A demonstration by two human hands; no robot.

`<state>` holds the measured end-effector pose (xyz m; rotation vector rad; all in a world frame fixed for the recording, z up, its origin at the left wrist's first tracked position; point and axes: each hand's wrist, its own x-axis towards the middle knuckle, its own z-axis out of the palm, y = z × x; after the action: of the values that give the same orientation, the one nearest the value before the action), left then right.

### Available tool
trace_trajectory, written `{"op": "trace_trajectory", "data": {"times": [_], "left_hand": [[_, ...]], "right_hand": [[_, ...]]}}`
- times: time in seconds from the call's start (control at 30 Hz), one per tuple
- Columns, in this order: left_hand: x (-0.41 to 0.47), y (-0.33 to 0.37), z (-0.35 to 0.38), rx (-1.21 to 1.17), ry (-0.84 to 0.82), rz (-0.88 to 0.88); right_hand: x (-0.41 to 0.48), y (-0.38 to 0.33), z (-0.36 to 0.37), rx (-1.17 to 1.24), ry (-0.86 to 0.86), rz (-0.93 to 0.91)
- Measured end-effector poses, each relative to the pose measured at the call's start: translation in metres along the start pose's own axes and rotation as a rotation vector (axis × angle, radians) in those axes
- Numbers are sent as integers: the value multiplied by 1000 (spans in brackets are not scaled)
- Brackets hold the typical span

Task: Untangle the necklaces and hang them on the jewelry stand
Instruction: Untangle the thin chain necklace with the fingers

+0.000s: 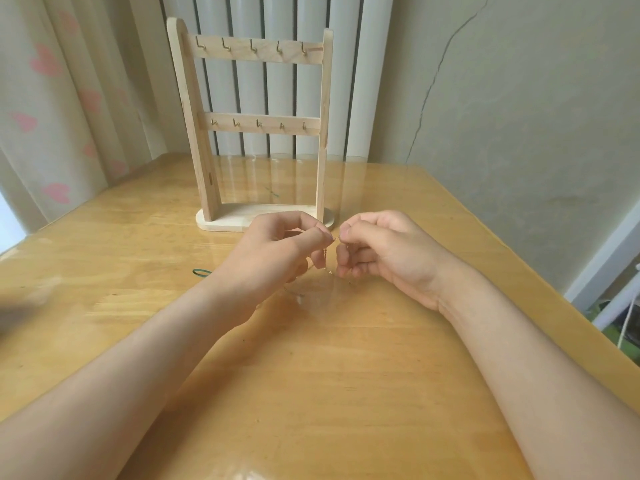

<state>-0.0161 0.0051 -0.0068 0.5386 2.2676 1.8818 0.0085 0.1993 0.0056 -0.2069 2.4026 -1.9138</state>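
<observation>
Two hands over the desk (pixel 311 375), and one wooden jewelry stand (pixel 242 128) standing upright at the far edge. Count the stand: two uprights, two crossbars, five small brass hooks (pixel 253 46) on each bar, ten in all, every one bare.

Left hand (pixel 277 251), thumb and forefinger pressed together, pinching a fine gold necklace chain (pixel 326 258). Right hand (pixel 381 251), the same pinch on the same chain, other fingers curled under. The two pinches almost meet, just in front of the stand's base. A short run of chain spans between the fingertips, and more dangles from the left hand towards the desk; it is too thin to tell whether that is one necklace or several.

One thin green loop (pixel 202 271) lies flat beside the left wrist.

The desk is honey-coloured wood under a glossy clear cover that catches the light. The stand is pale, smooth timber with an oval foot. Behind it are white vertical slats (pixel 280 98). To the left hangs a cream curtain (pixel 52 116) printed with pink hearts, and to the right a pale wall (pixel 519 98) shows one long crack (pixel 433 84).
</observation>
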Motion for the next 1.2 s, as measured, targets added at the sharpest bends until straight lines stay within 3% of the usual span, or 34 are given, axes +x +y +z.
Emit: {"op": "trace_trajectory", "data": {"times": [0.83, 1.2], "left_hand": [[-6, 8, -2, 106, -86, -28], [-1, 0, -4, 135, -20, -14]], "right_hand": [[-2, 0, -2, -101, 48, -42], [-5, 1, -1, -201, 61, -83]]}}
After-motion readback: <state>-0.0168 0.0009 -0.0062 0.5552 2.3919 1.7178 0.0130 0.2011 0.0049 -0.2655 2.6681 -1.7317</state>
